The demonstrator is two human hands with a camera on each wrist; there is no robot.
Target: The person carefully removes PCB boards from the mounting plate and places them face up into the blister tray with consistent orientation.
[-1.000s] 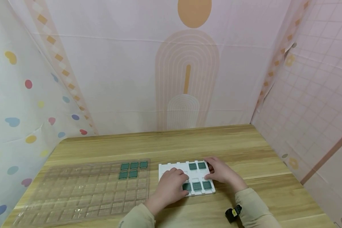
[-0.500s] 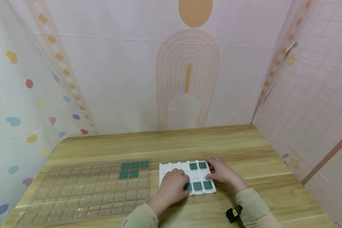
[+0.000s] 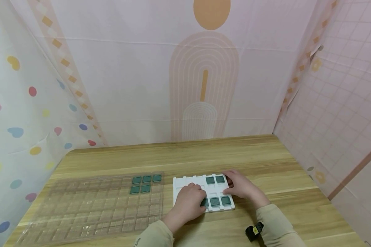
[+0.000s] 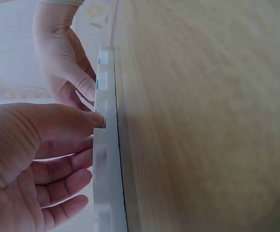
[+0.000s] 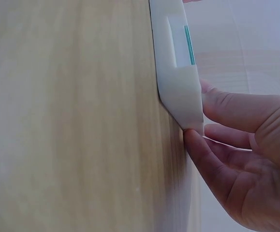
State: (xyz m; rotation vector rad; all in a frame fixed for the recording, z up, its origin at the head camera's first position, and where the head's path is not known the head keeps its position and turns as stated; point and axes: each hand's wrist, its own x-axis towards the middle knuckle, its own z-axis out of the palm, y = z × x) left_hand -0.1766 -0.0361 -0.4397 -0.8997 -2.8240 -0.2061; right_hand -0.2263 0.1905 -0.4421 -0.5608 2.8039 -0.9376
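Note:
A white tray (image 3: 185, 180) with square recesses lies on the table, bearing several green square chips. My left hand (image 3: 189, 202) is over its near left part, thumb at the front edge and fingers across from it, pinching a green chip (image 3: 205, 202) in the near row. The hand partly hides this chip. At the tray's right end, my right hand (image 3: 239, 185) grips the far corner; in the right wrist view the thumb lies on the top and a fingertip (image 5: 192, 135) touches the lower edge. Two more chips, one of them (image 3: 214, 201), sit to the right in the near row.
A large clear plastic tray (image 3: 111, 206) of many pockets covers the table's left side, with several green chips (image 3: 146, 179) in its far right pockets. A small black device (image 3: 253, 232) is by the right sleeve. Patterned cloth (image 3: 136, 85) hangs behind.
Hardly anything differs: the left hand stays at the same chip and the right hand keeps its grip on the tray. The head view has shifted very slightly.

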